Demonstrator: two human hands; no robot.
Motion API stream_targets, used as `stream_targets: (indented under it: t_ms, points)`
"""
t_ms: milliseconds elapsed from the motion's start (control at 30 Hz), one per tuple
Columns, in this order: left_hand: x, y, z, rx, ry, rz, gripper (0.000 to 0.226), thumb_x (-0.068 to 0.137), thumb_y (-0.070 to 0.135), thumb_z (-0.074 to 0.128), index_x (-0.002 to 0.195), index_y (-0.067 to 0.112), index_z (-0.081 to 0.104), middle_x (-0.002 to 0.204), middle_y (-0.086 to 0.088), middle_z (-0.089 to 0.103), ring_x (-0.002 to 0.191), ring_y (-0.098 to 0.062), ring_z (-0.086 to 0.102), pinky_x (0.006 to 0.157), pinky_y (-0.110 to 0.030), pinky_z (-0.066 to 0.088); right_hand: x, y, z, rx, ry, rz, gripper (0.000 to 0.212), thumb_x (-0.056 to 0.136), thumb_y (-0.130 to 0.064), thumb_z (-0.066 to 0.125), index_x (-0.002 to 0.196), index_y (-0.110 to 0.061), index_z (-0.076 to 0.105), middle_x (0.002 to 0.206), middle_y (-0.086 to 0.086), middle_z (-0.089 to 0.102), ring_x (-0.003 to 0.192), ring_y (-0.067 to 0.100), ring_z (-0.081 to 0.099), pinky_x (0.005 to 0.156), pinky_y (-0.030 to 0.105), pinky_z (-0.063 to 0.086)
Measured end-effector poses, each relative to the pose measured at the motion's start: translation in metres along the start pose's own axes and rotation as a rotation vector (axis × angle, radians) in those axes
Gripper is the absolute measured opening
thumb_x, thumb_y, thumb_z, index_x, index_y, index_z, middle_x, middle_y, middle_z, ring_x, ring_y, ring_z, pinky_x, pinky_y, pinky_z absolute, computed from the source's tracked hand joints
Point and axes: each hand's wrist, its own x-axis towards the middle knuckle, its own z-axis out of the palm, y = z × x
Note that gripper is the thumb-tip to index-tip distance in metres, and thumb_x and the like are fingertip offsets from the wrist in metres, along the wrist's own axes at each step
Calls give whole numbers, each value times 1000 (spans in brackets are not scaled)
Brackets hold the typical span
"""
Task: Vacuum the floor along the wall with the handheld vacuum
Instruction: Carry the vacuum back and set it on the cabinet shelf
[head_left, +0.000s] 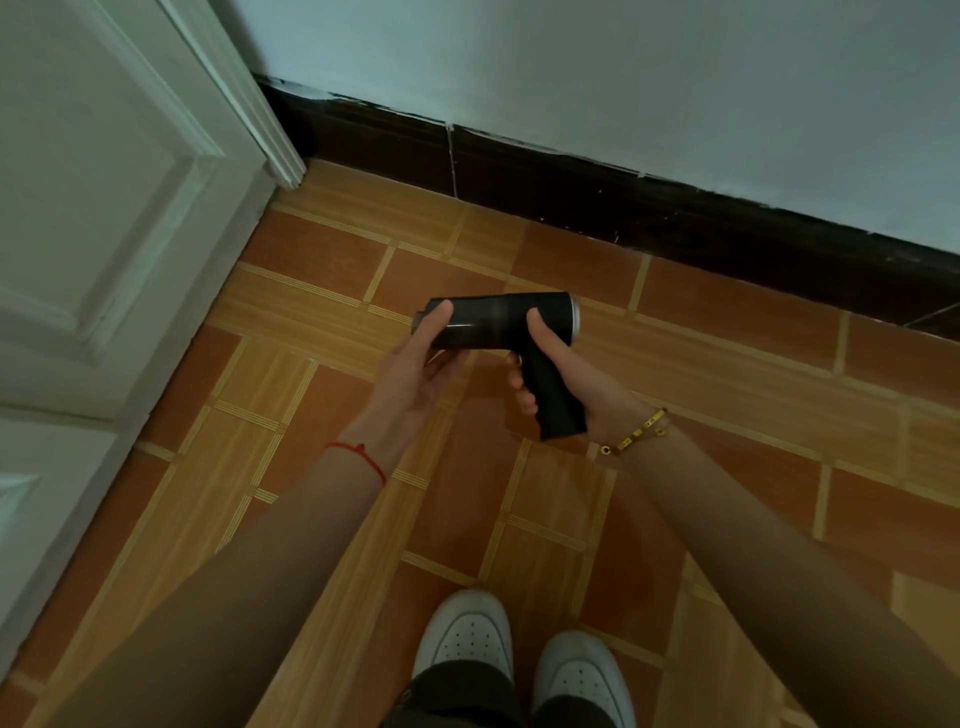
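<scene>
I hold a black handheld vacuum (498, 321) level above the orange tiled floor (322, 395), its barrel pointing left and a silver ring at its right end. My right hand (563, 382) is wrapped around the pistol-style handle. My left hand (415, 366) cups the barrel's left end from below, thumb on top near the nozzle. The white wall (649, 78) with a dark baseboard (597, 192) runs across just beyond the vacuum.
A white panelled door (98, 218) and its frame stand at the left, meeting the baseboard in the corner. My two white shoes (467, 636) are at the bottom centre. Tiled floor stretches to the right along the wall.
</scene>
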Motion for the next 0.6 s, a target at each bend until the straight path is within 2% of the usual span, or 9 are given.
stream_targets:
  t_ms: [133,300,400,600]
  points:
    - [-4,0,3,-1,30,-19,23,89,25,69,106,13,62,118,-11,64,109,-22,64,94,-28,55,-4,-4,-1,-42,46,50,50,84,-64,56,82,-14,60,68,3,64,57,16,60,57,24,53]
    - [-31,15,14,-45,50,-58,24,88,25,69,108,15,60,121,-11,61,116,-23,61,93,-26,55,-29,-24,13,-71,102,104,50,83,-63,58,80,-13,60,67,2,63,55,14,60,55,22,54]
    - [-62,40,28,-59,49,-54,27,88,26,69,110,15,59,123,-10,61,119,-22,59,92,-25,54,-59,-52,31,-100,142,117,50,83,-62,60,83,-12,61,67,1,65,55,13,61,56,22,55]
    - [-153,119,77,-81,13,-33,40,88,27,68,124,15,54,128,-12,58,119,-21,59,101,-28,50,-152,-130,82,-124,218,64,53,80,-62,64,89,-10,64,72,3,68,61,16,63,60,26,55]
